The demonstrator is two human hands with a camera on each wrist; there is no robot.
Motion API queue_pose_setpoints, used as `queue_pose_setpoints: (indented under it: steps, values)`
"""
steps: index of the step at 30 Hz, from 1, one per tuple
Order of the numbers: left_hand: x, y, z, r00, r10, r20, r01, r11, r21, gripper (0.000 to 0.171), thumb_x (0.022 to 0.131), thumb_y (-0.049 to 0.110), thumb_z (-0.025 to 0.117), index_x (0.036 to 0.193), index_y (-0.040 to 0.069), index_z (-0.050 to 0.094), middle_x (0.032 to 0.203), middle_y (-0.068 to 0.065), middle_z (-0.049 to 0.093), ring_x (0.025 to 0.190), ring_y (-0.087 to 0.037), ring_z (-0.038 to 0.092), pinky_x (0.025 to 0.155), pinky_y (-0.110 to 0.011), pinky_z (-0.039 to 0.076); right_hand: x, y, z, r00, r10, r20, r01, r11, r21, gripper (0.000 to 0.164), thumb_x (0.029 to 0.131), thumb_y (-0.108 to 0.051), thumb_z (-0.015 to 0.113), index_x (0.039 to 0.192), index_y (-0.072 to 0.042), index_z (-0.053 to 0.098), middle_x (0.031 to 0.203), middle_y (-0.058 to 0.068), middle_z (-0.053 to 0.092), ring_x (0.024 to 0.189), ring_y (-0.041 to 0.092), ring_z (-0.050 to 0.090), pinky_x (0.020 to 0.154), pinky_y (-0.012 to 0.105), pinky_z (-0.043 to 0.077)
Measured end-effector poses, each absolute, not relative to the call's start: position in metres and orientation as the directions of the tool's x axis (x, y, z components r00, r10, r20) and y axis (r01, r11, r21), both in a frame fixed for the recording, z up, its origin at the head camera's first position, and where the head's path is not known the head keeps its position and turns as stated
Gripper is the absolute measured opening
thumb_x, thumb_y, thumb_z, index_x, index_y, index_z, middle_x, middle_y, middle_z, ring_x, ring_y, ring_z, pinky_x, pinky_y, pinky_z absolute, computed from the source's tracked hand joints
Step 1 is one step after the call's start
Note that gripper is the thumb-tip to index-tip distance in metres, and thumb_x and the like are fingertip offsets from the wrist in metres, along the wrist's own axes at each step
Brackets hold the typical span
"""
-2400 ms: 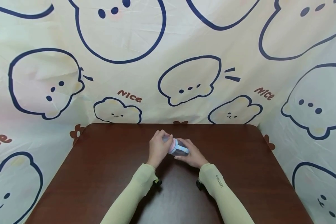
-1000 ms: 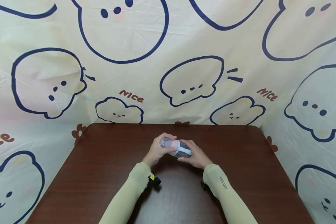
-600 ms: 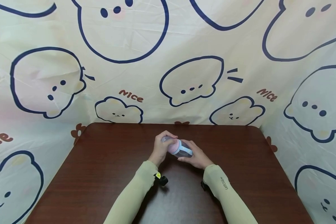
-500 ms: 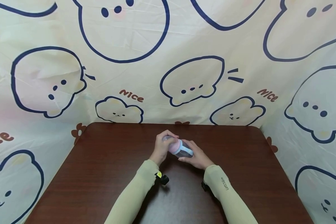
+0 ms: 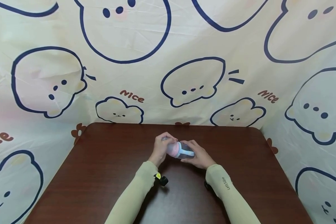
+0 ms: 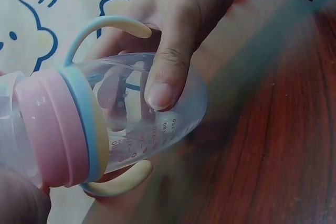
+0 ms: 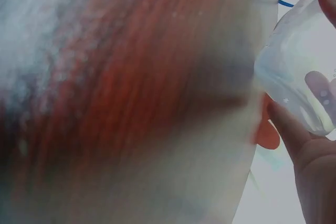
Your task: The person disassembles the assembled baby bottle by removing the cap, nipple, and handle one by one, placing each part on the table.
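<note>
A clear baby bottle is held tilted sideways between both hands above the table. Its pink collar sits beside a blue-and-yellow ring with two curved handles; printed measuring marks show on the clear body. My left hand grips the clear cap at the bottle's left end, fingers over the top. Around the body, toward its base, my right hand holds on, its thumb pressed along the side in the left wrist view. The right wrist view shows only the bottle's base and part of that hand.
A dark brown wooden table lies beneath the hands. Behind it and at both sides hangs a cream cloth printed with blue cartoon outlines. Dark wrist cameras sit under the sleeves.
My left hand shifts from the cap to lie along the collar, then curls over the cap again. The bottle, still in my right hand, moves slightly right and turns a little.
</note>
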State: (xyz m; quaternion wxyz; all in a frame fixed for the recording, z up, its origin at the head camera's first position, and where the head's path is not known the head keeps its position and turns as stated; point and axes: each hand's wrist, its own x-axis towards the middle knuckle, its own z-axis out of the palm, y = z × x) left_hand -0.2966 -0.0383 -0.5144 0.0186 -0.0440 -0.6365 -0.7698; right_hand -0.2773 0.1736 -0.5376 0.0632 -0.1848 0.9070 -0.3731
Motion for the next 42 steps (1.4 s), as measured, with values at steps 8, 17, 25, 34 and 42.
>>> queue_pose_setpoints:
  steps: [8,17,25,34,42]
  values:
    - [-0.2953,-0.0396,-0.5125,-0.996,0.03,0.083,0.076,-0.185,0.98,0.01,0.088,0.004,0.067,0.082,-0.001,0.072,0.083,-0.005,0.074,0.091,-0.027,0.068,0.095,-0.043,0.046,-0.2775,0.1717,-0.5365,-0.925,-0.379,0.016,-0.28,0.652,-0.704,0.083,0.081,-0.035,0.09,0.149,-0.047,0.045,0.135,-0.001,0.051,0.124,0.029,0.054,0.108,0.057,0.05]
    - [-0.2976,-0.0382,-0.5115,-0.995,0.028,0.095,0.087,-0.201,0.976,0.008,0.087,0.002,0.067,0.08,-0.001,0.071,0.081,-0.004,0.074,0.088,-0.026,0.069,0.094,-0.04,0.048,-0.2779,0.172,-0.5353,-0.931,-0.366,0.008,-0.266,0.662,-0.7,0.084,0.081,-0.034,0.091,0.151,-0.045,0.045,0.137,0.0,0.051,0.125,0.029,0.054,0.109,0.057,0.049]
    - [-0.2962,-0.0376,-0.5098,-0.997,0.025,0.079,0.073,-0.197,0.978,0.008,0.087,0.002,0.066,0.084,-0.004,0.07,0.082,-0.004,0.075,0.09,-0.026,0.069,0.097,-0.042,0.045,-0.2762,0.1717,-0.533,-0.934,-0.356,-0.004,-0.25,0.663,-0.706,0.084,0.081,-0.033,0.091,0.15,-0.045,0.045,0.138,0.001,0.051,0.126,0.03,0.054,0.109,0.058,0.049]
    - [-0.2934,-0.0399,-0.5088,-0.997,0.039,0.07,0.061,-0.192,0.98,0.01,0.089,0.005,0.066,0.086,-0.003,0.071,0.086,-0.005,0.075,0.093,-0.026,0.067,0.097,-0.042,0.045,-0.2758,0.1715,-0.5332,-0.933,-0.36,-0.008,-0.25,0.664,-0.704,0.083,0.081,-0.035,0.09,0.15,-0.045,0.045,0.138,0.0,0.051,0.127,0.029,0.054,0.11,0.059,0.048]
    - [-0.2928,-0.0445,-0.5095,-0.996,0.072,0.057,0.04,-0.221,0.974,0.013,0.091,0.012,0.075,0.097,0.001,0.072,0.101,-0.006,0.074,0.106,-0.026,0.062,0.103,-0.046,0.039,-0.2778,0.1717,-0.5339,-0.937,-0.349,-0.019,-0.236,0.671,-0.703,0.083,0.081,-0.035,0.091,0.149,-0.047,0.045,0.138,0.0,0.051,0.127,0.031,0.053,0.11,0.059,0.047]
